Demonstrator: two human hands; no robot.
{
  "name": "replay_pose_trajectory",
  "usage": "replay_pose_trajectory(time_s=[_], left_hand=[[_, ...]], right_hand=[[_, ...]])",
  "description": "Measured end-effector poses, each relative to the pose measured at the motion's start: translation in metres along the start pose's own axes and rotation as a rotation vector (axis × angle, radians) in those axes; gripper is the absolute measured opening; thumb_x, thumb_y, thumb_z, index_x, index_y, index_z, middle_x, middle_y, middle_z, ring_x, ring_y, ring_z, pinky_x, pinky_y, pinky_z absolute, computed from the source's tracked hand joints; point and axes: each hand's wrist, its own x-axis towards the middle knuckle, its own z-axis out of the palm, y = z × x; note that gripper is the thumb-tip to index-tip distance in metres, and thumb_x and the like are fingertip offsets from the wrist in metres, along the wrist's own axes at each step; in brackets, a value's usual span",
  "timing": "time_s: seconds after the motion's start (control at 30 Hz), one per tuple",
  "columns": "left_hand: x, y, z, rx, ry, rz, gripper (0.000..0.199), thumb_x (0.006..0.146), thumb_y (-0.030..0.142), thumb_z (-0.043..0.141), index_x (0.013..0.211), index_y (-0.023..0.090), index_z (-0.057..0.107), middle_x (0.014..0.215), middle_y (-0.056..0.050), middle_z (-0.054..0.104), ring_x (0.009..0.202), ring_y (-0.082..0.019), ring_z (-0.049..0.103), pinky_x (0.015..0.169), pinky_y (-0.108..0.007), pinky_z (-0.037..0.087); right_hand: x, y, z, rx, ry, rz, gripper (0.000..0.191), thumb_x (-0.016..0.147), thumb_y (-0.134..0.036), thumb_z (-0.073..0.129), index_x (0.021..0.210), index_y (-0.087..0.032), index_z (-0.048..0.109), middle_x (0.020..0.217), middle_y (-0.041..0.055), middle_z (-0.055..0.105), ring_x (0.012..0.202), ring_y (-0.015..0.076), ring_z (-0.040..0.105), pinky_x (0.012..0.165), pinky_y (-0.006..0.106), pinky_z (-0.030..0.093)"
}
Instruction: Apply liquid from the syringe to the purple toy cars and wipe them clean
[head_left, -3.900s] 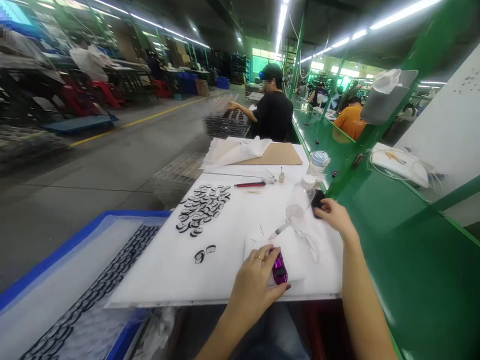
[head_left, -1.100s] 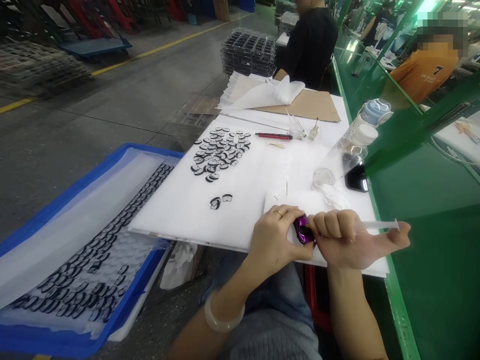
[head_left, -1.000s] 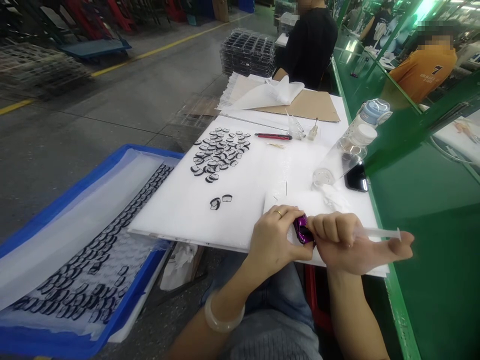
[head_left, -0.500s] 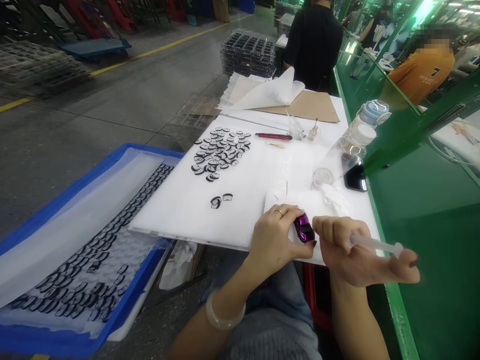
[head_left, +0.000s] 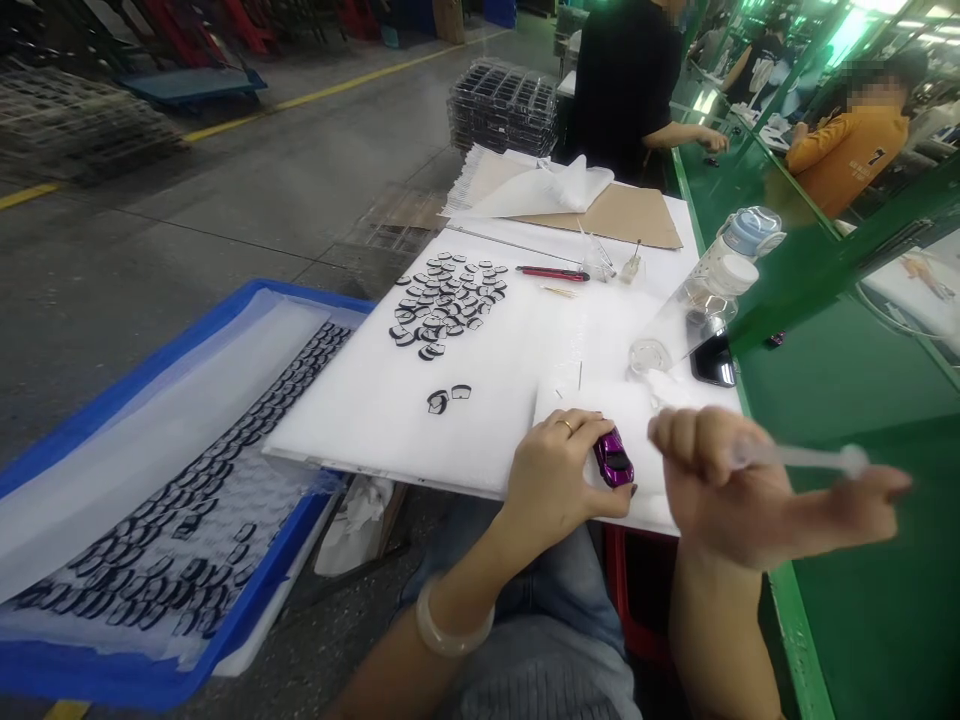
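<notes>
One syringe [head_left: 802, 457]; on the white tabletop [head_left: 360, 420], one purple toy car [head_left: 614, 460], one black phone [head_left: 712, 362], two bottles [head_left: 670, 318], dozens of black-edged pieces [head_left: 448, 300]; beside it, one blue tray [head_left: 255, 600]

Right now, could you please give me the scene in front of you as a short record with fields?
Left hand: holds the purple toy car between thumb and fingers
Right hand: grips a translucent syringe, clear of the car; blurred
Work surface: white tabletop
Loose parts: cluster of black-edged pieces, with a few apart nearer the person
Right side: clear bottle, dark phone
Far side: red-and-black tool, brown cardboard
Left side: blue tray with more such pieces
</notes>
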Motion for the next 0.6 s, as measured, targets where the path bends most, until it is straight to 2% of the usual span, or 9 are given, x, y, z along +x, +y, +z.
replay_pose_trajectory(time_s=[0.1, 0.17, 0.23, 0.3, 0.33, 0.37, 0.47, 0.53, 0.6], left_hand=[[-0.002, -0.002, 0.001, 0.017, 0.018, 0.029, 0.052, 0.062, 0.031, 0.077, 0.111, 0.017, 0.068, 0.112, -0.008, 0.073, 0.102, -0.027, 0.068, 0.086, -0.041, 0.058], [-0.003, -0.003, 0.000, 0.023, 0.019, 0.044, 0.053, 0.062, 0.031, 0.077, 0.112, 0.017, 0.068, 0.112, -0.008, 0.073, 0.102, -0.027, 0.068, 0.085, -0.041, 0.058], [-0.005, -0.003, 0.000, 0.029, 0.018, 0.070, 0.054, 0.062, 0.031, 0.079, 0.113, 0.016, 0.067, 0.114, -0.009, 0.073, 0.102, -0.028, 0.068, 0.085, -0.041, 0.058], [-0.006, -0.004, 0.000, 0.042, 0.021, 0.106, 0.056, 0.062, 0.031, 0.080, 0.113, 0.015, 0.067, 0.115, -0.010, 0.073, 0.102, -0.028, 0.068, 0.085, -0.041, 0.058], [-0.006, -0.004, 0.000, 0.054, 0.026, 0.118, 0.056, 0.062, 0.032, 0.081, 0.113, 0.015, 0.067, 0.113, -0.010, 0.073, 0.099, -0.028, 0.069, 0.083, -0.041, 0.058], [-0.006, -0.005, 0.000, 0.070, 0.033, 0.125, 0.056, 0.062, 0.033, 0.081, 0.113, 0.014, 0.067, 0.107, -0.010, 0.074, 0.094, -0.028, 0.069, 0.079, -0.041, 0.058], [-0.006, -0.006, 0.001, 0.132, 0.070, 0.130, 0.043, 0.060, 0.037, 0.081, 0.096, 0.014, 0.070, 0.082, -0.008, 0.071, 0.075, -0.027, 0.067, 0.061, -0.038, 0.055], [-0.006, -0.006, 0.001, 0.153, 0.093, 0.143, 0.034, 0.058, 0.038, 0.081, 0.080, 0.016, 0.069, 0.073, -0.007, 0.068, 0.070, -0.027, 0.065, 0.055, -0.037, 0.052], [-0.006, -0.006, 0.001, 0.147, 0.104, 0.151, 0.031, 0.058, 0.039, 0.082, 0.074, 0.017, 0.067, 0.072, -0.007, 0.067, 0.069, -0.026, 0.064, 0.054, -0.036, 0.051]], right_hand=[[0.025, 0.016, -0.011, -0.105, 0.107, 0.006, 0.060, 0.077, -0.078, 0.040, 0.052, -0.023, 0.045, 0.052, -0.0003, 0.039, 0.052, 0.0154, 0.041, 0.056, 0.034, 0.039], [0.031, 0.023, -0.014, -0.255, 0.177, 0.062, 0.046, 0.080, -0.063, 0.047, 0.064, -0.022, 0.058, 0.069, 0.0044, 0.057, 0.069, 0.0195, 0.057, 0.065, 0.035, 0.046], [0.026, 0.023, -0.010, -0.389, 0.362, -0.118, 0.026, 0.083, -0.046, 0.056, 0.085, -0.021, 0.065, 0.088, 0.0046, 0.063, 0.083, 0.0192, 0.062, 0.072, 0.034, 0.048], [0.015, 0.015, 0.001, -0.536, 0.479, -0.388, 0.013, 0.084, -0.030, 0.063, 0.095, -0.023, 0.066, 0.089, 0.0013, 0.063, 0.077, 0.0150, 0.061, 0.068, 0.029, 0.049], [0.011, 0.011, 0.008, -0.647, 0.410, -0.433, 0.010, 0.085, -0.026, 0.064, 0.094, -0.024, 0.067, 0.086, 0.0002, 0.065, 0.070, 0.0134, 0.061, 0.063, 0.028, 0.048], [0.010, 0.009, 0.014, -0.783, 0.258, -0.400, 0.008, 0.085, -0.022, 0.064, 0.092, -0.023, 0.069, 0.081, -0.0003, 0.067, 0.064, 0.0126, 0.061, 0.059, 0.027, 0.047], [0.023, 0.014, 0.032, -1.187, -0.303, -0.053, 0.012, 0.084, -0.015, 0.064, 0.085, -0.020, 0.074, 0.075, 0.0020, 0.074, 0.063, 0.0166, 0.067, 0.064, 0.030, 0.051], [0.038, 0.024, 0.038, -1.354, -0.461, 0.110, 0.016, 0.083, -0.012, 0.062, 0.082, -0.019, 0.076, 0.078, 0.0049, 0.076, 0.072, 0.0220, 0.071, 0.072, 0.035, 0.053], [0.048, 0.029, 0.040, -1.406, -0.493, 0.129, 0.017, 0.084, -0.011, 0.061, 0.079, -0.018, 0.076, 0.080, 0.0061, 0.077, 0.076, 0.0245, 0.071, 0.073, 0.037, 0.053]])
